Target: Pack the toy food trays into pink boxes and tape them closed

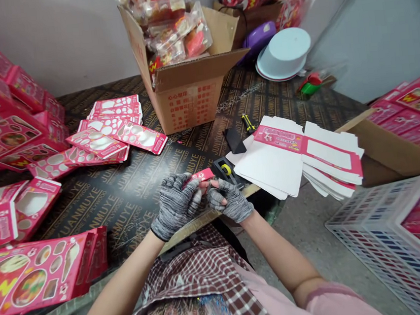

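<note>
Both of my hands wear grey knit gloves and meet at the table's near edge. My left hand [175, 204] is closed around a small pink card piece [203, 175], which sticks out to the right between the two hands. My right hand [228, 199] pinches the same piece from the other side, fingertips bare. Just behind the hands lies a black tape dispenser with a yellow roll [225, 169]. A stack of flat white and pink carton blanks [295, 156] lies to the right of it.
An open cardboard box [188, 87] full of wrapped toys stands at the table's back. Pink window boxes [31, 273] lie left and front-left, more flat ones [118, 131] in the middle. A white plastic crate [396, 238] sits on the floor right. A yellow-handled tool [248, 122] lies near the blanks.
</note>
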A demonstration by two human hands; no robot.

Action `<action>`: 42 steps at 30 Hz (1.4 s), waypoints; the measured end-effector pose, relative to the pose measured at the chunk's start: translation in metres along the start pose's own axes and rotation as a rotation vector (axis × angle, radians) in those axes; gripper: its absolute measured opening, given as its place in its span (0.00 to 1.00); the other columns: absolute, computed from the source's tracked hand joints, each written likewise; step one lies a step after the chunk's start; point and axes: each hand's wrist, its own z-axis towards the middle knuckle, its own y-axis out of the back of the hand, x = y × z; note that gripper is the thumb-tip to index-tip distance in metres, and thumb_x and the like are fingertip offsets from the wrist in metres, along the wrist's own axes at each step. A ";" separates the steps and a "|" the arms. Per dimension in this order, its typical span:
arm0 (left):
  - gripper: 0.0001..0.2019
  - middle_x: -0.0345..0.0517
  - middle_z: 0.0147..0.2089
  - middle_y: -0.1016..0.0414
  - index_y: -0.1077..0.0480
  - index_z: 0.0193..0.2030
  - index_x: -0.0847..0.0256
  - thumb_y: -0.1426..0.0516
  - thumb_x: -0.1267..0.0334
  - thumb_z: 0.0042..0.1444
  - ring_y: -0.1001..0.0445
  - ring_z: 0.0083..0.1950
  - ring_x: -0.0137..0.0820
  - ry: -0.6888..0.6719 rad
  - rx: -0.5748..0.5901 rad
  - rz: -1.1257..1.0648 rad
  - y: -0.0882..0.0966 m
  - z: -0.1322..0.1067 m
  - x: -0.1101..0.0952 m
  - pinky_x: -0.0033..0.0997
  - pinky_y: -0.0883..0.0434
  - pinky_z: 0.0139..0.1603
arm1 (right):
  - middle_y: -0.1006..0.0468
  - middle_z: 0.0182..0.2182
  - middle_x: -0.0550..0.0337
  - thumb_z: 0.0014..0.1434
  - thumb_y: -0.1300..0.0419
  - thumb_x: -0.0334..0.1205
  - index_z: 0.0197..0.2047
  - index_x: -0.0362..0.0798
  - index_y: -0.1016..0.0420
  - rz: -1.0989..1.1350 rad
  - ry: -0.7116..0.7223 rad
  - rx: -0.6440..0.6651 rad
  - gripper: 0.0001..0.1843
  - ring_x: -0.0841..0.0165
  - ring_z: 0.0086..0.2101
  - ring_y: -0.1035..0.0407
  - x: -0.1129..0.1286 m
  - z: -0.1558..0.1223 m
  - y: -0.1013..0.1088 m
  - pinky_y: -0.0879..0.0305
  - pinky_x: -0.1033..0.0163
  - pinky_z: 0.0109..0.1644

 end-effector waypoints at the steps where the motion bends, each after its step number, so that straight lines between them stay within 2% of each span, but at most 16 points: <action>1: 0.11 0.55 0.48 0.21 0.22 0.46 0.58 0.45 0.60 0.64 0.25 0.46 0.41 0.042 -0.019 0.011 -0.003 0.001 -0.001 0.42 0.31 0.46 | 0.47 0.09 0.73 0.60 0.40 0.61 0.33 0.46 0.21 -0.080 0.040 -0.062 0.24 0.77 0.13 0.57 -0.002 0.001 0.002 0.57 0.69 0.18; 4: 0.09 0.52 0.42 0.20 0.21 0.39 0.58 0.44 0.61 0.64 0.25 0.41 0.39 0.086 -0.105 0.088 -0.014 0.004 -0.003 0.39 0.33 0.42 | 0.38 0.11 0.64 0.58 0.45 0.73 0.22 0.46 0.25 -0.388 0.173 -0.264 0.36 0.76 0.15 0.47 -0.014 0.004 0.012 0.55 0.68 0.19; 6: 0.09 0.52 0.40 0.20 0.21 0.39 0.59 0.44 0.64 0.64 0.25 0.40 0.39 0.084 -0.116 0.104 -0.016 0.006 -0.002 0.39 0.33 0.40 | 0.34 0.12 0.61 0.55 0.49 0.80 0.22 0.47 0.26 -0.463 0.088 -0.256 0.41 0.76 0.15 0.45 -0.033 0.003 0.018 0.54 0.68 0.19; 8: 0.09 0.51 0.40 0.20 0.22 0.41 0.59 0.44 0.63 0.64 0.24 0.41 0.39 0.120 -0.121 0.041 -0.012 0.007 0.001 0.38 0.32 0.41 | 0.30 0.14 0.59 0.53 0.55 0.84 0.29 0.46 0.23 -0.340 -0.186 -0.099 0.46 0.73 0.15 0.41 -0.060 0.001 0.019 0.49 0.68 0.19; 10: 0.10 0.49 0.43 0.20 0.23 0.47 0.59 0.41 0.59 0.63 0.24 0.43 0.37 0.241 -0.183 -0.077 -0.003 0.003 0.006 0.38 0.29 0.45 | 0.21 0.24 0.54 0.54 0.58 0.84 0.40 0.45 0.22 -0.084 -0.409 0.053 0.49 0.67 0.22 0.30 -0.088 0.000 0.017 0.35 0.63 0.25; 11: 0.13 0.48 0.44 0.21 0.26 0.52 0.58 0.40 0.57 0.62 0.23 0.43 0.35 0.323 -0.238 -0.154 0.001 0.000 0.009 0.37 0.28 0.46 | 0.18 0.30 0.51 0.55 0.57 0.82 0.45 0.46 0.23 0.036 -0.438 0.085 0.47 0.63 0.29 0.25 -0.099 0.000 0.016 0.28 0.58 0.33; 13: 0.24 0.43 0.44 0.22 0.33 0.62 0.54 0.38 0.53 0.61 0.23 0.42 0.31 0.484 -0.345 -0.326 0.009 -0.011 0.017 0.34 0.26 0.46 | 0.17 0.43 0.48 0.57 0.53 0.78 0.49 0.50 0.25 0.161 -0.297 0.010 0.41 0.58 0.43 0.22 -0.108 0.005 0.016 0.26 0.47 0.49; 17: 0.40 0.42 0.44 0.25 0.49 0.73 0.52 0.37 0.48 0.60 0.24 0.40 0.30 0.586 -0.358 -0.395 0.020 -0.036 0.030 0.32 0.25 0.44 | 0.18 0.47 0.52 0.55 0.40 0.68 0.47 0.53 0.25 0.024 0.163 -0.291 0.29 0.57 0.52 0.26 -0.066 0.026 0.030 0.28 0.46 0.57; 20: 0.47 0.59 0.61 0.30 0.51 0.75 0.57 0.35 0.44 0.55 0.27 0.59 0.45 0.495 -0.285 -0.078 0.029 -0.038 0.027 0.47 0.29 0.60 | 0.17 0.43 0.53 0.51 0.32 0.59 0.45 0.51 0.23 -0.518 0.451 -0.419 0.25 0.56 0.46 0.24 -0.015 0.036 0.042 0.26 0.47 0.55; 22: 0.45 0.64 0.68 0.37 0.46 0.74 0.58 0.35 0.44 0.55 0.37 0.69 0.53 0.365 -0.226 0.108 0.033 -0.028 0.019 0.56 0.40 0.69 | 0.16 0.40 0.51 0.50 0.30 0.54 0.42 0.49 0.21 -0.871 0.525 -0.385 0.21 0.56 0.40 0.23 0.007 0.036 0.041 0.25 0.48 0.51; 25: 0.26 0.56 0.63 0.28 0.34 0.66 0.53 0.40 0.55 0.62 0.30 0.65 0.48 0.112 -0.009 0.205 0.029 -0.006 0.005 0.56 0.39 0.69 | 0.15 0.39 0.52 0.51 0.32 0.49 0.42 0.49 0.19 -1.062 0.525 -0.218 0.17 0.59 0.38 0.22 0.015 0.029 0.034 0.23 0.53 0.49; 28: 0.18 0.51 0.50 0.20 0.27 0.58 0.55 0.46 0.71 0.63 0.21 0.47 0.39 -0.020 0.189 0.184 0.016 0.005 0.000 0.42 0.26 0.51 | 0.17 0.46 0.52 0.53 0.33 0.49 0.52 0.49 0.21 -1.125 0.554 -0.185 0.24 0.60 0.43 0.22 0.019 0.013 0.042 0.25 0.54 0.51; 31: 0.20 0.56 0.47 0.19 0.29 0.59 0.63 0.50 0.74 0.62 0.21 0.43 0.41 0.009 0.157 0.148 0.006 0.004 0.004 0.40 0.25 0.43 | 0.19 0.48 0.51 0.56 0.35 0.50 0.54 0.48 0.23 -1.222 0.608 -0.494 0.25 0.61 0.43 0.25 0.028 -0.011 0.077 0.26 0.54 0.51; 34: 0.16 0.59 0.45 0.19 0.30 0.57 0.68 0.49 0.70 0.65 0.21 0.43 0.44 -0.011 0.063 0.106 0.000 0.003 0.007 0.43 0.24 0.45 | 0.19 0.39 0.51 0.56 0.35 0.47 0.40 0.48 0.20 -1.327 0.482 -0.754 0.13 0.60 0.39 0.27 0.027 -0.032 0.117 0.29 0.52 0.50; 38: 0.11 0.60 0.46 0.19 0.27 0.48 0.66 0.49 0.69 0.65 0.21 0.43 0.45 -0.050 0.090 0.097 -0.004 0.006 0.002 0.45 0.24 0.44 | 0.21 0.31 0.57 0.50 0.33 0.41 0.30 0.50 0.21 -1.327 0.244 -0.736 0.05 0.61 0.37 0.29 0.011 -0.036 0.142 0.31 0.53 0.50; 42: 0.11 0.61 0.49 0.20 0.26 0.47 0.64 0.48 0.71 0.64 0.20 0.46 0.45 -0.011 0.126 0.081 -0.008 0.005 -0.001 0.46 0.24 0.47 | 0.23 0.28 0.59 0.48 0.34 0.36 0.25 0.50 0.22 -1.293 0.220 -0.696 0.02 0.62 0.36 0.30 0.005 -0.022 0.143 0.33 0.53 0.52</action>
